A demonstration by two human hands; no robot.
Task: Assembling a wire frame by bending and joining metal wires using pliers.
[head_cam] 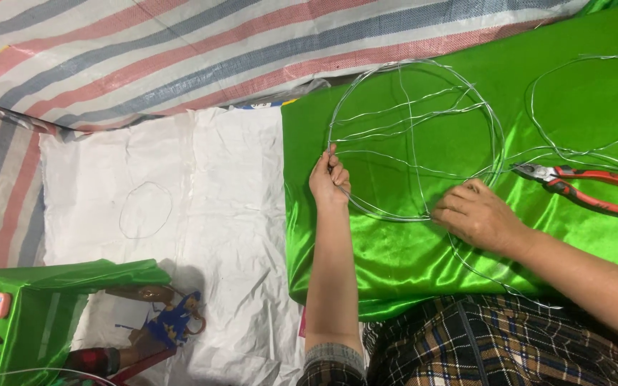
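Here, from the head view, our left hand (329, 179) pinches the wire hoop (415, 139) at frame centre on green satin (395, 250); our right hand (477, 213) presses its lower edge, fingers curled. Springy loose wire could snap free, snagging the satin

Bare white sheet (237, 214) open at left, wire hoops (413, 143) crowding green cloth (395, 264), red-handled pliers (581, 186) blocking far right

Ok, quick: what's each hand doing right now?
Left hand: closed, pinching the left edge of the wire hoop.
Right hand: fingers curled on the hoop's lower right rim; grip cannot be told.
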